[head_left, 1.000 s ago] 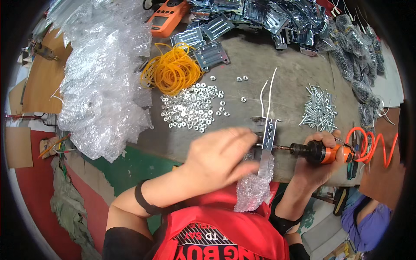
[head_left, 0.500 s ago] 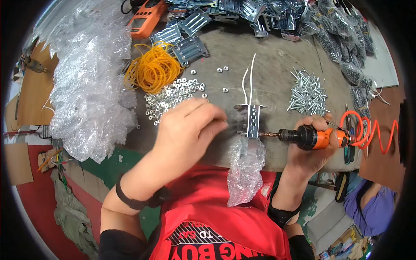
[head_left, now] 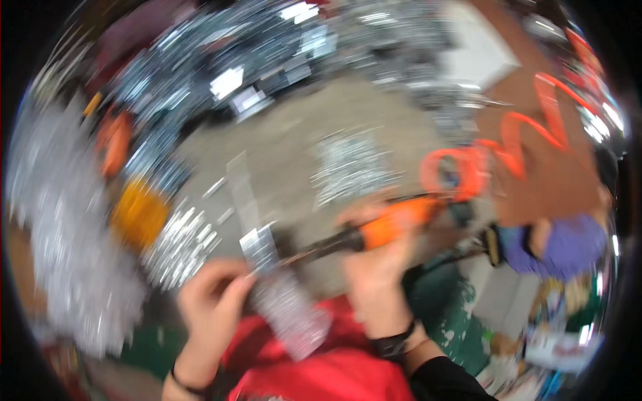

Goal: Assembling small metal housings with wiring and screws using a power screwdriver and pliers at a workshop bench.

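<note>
The whole view is smeared by motion. In my right hand (head_left: 381, 264) is an orange and black power screwdriver (head_left: 398, 220), its bit pointing left at a metal bracket piece (head_left: 259, 248). Bubble wrap (head_left: 291, 314) hangs from the near end of that piece, over my red apron. Pale wires (head_left: 242, 190) run out of its far end. My left hand (head_left: 214, 294) is at the piece's left side, thumb and fingers curled together in a pinch. Whatever sits between those fingertips is too blurred to make out.
Left of the wires lie loose nuts (head_left: 180, 247) and yellow rubber bands (head_left: 139, 214). A screw pile (head_left: 354, 167) lies beyond the driver. Metal brackets (head_left: 227, 80) are heaped at the back. A coiled orange hose (head_left: 511, 130) trails right; bubble wrap (head_left: 67, 227) covers the left side.
The view has swung to the right, so the table's contents appear shifted left and tilted. My left hand has come down to the bracket piece's left side. The screwdriver stays in my right hand.
</note>
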Demonstrator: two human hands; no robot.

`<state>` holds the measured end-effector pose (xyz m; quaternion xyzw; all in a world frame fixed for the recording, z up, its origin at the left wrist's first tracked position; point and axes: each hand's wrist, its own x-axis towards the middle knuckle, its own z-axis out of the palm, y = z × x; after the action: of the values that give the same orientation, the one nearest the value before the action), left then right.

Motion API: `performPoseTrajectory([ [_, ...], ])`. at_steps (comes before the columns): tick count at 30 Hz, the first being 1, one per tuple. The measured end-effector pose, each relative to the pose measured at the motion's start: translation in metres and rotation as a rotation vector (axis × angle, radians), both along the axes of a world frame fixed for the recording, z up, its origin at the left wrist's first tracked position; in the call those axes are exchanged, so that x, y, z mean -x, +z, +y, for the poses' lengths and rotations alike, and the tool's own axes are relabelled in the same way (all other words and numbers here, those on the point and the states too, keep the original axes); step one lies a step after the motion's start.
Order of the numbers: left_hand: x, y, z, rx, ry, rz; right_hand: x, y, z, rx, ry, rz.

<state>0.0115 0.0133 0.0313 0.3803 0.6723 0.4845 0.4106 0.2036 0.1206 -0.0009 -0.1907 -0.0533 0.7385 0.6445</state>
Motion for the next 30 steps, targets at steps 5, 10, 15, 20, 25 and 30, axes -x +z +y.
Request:
performPoseTrajectory([
  [5,0.014,-0.027,-0.014,-0.116,0.106,0.068,0.024,-0.006,-0.007,0.055,0.143,0.163],
  [10,0.013,-0.005,-0.011,0.010,-0.024,0.191,0.018,-0.007,-0.008,-0.010,0.115,0.173],
  [15,0.001,-0.001,-0.004,-0.107,0.033,0.165,0.015,-0.012,-0.004,-0.050,0.096,0.224],
  [20,0.000,0.004,0.000,-0.128,0.006,0.265,0.015,-0.015,-0.002,-0.062,0.097,0.252],
  [25,0.002,0.002,-0.001,-0.144,-0.009,0.218,0.017,-0.016,-0.001,-0.084,0.078,0.257],
  [30,0.008,-0.004,0.001,-0.161,0.001,0.187,0.016,-0.010,-0.003,-0.094,0.081,0.242],
])
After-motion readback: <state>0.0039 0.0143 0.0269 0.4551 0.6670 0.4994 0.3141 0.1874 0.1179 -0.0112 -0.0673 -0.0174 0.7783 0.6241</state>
